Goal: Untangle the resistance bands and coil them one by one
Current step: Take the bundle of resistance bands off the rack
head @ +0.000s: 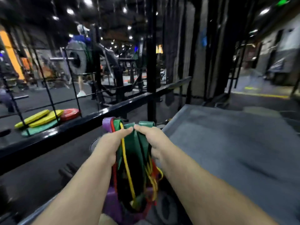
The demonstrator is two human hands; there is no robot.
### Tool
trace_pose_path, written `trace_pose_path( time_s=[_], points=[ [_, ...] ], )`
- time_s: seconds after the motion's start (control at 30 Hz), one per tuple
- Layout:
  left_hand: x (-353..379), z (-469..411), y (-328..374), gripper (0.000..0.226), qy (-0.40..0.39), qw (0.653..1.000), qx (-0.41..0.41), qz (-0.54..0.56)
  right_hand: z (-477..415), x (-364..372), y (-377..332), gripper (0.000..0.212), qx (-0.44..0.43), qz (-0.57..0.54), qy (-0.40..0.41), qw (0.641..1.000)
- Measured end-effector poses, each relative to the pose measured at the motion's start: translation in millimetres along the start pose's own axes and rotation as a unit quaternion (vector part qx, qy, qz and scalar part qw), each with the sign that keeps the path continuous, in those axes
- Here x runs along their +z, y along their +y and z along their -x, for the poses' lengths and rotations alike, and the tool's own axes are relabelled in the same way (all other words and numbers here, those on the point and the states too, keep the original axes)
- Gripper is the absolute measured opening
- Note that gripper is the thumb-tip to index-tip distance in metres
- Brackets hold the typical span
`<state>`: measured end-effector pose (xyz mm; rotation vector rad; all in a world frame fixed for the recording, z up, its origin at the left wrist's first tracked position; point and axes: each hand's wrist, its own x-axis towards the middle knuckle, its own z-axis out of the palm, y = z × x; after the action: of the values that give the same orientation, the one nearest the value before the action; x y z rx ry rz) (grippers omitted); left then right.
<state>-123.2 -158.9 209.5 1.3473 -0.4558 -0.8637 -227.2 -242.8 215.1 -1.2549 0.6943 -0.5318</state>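
The fingers of the left hand (pixel 112 144) and the right hand (pixel 151 140) were curled round the top of a tangled bunch of bands (pixel 134 161), with both thumbs pressed on the wide green band (pixel 129 143), tips almost touching. The bunch hung down between the two arms, near the body, with a thin yellow band (pixel 127 163), a red band (pixel 115 176) and a purple band (pixel 107 123) mixed in. A gray mat (pixel 227 143) lay to the right, and far left some flat colored weights (pixel 40 118) lay behind a black rail (pixel 65 127).
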Motion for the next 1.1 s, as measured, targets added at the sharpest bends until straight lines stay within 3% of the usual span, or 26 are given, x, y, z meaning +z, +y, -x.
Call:
trace_pose_path(
  time_s=[0.13,0.27,0.37,0.43,0.57,0.67,0.8,0.9,0.93,1.0,1.03,1.1],
  points=[
    [57,29,24,0.029,-0.036,0.999,0.007,-0.031,39,-47,-32,0.043,-0.040,-0.016,0.039,0.998],
    [111,46,36,0.055,-0.082,0.994,0.027,-0.063,74,-93,-57,0.032,-0.075,-0.025,0.076,0.994],
    [150,57,40,0.023,-0.115,0.990,0.040,-0.070,95,-126,-69,0.028,-0.096,-0.038,0.096,0.990],
    [174,59,40,0.025,-0.144,0.986,0.040,-0.076,106,-146,-76,0.024,-0.098,-0.044,0.110,0.988],
    [220,42,45,0.025,-0.180,0.980,0.027,-0.082,106,-189,-92,0.030,-0.107,-0.035,0.147,0.983],
    [260,13,60,0.016,-0.213,0.975,0.001,-0.067,92,-231,-116,0.021,-0.123,-0.021,0.185,0.975],
    [317,-37,109,0.016,-0.245,0.968,0.026,-0.050,67,-288,-177,0.019,-0.166,-0.020,0.279,0.946],
    [356,-68,152,0.029,-0.277,0.957,0.070,-0.045,45,-320,-230,0.062,-0.241,0.015,0.315,0.918],
    [368,-78,162,0.032,-0.293,0.951,0.086,-0.043,43,-323,-245,0.063,-0.260,0.021,0.323,0.910],
    [389,-94,169,0.035,-0.312,0.943,0.103,-0.044,36,-328,-263,0.036,-0.299,0.007,0.312,0.902],
    [396,-103,165,0.037,-0.319,0.941,0.106,-0.045,31,-331,-266,0.033,-0.292,-0.003,0.318,0.902],
    [405,-129,143,0.049,-0.301,0.946,0.107,-0.052,13,-341,-254,0.055,-0.235,-0.011,0.329,0.915]
  ],
)
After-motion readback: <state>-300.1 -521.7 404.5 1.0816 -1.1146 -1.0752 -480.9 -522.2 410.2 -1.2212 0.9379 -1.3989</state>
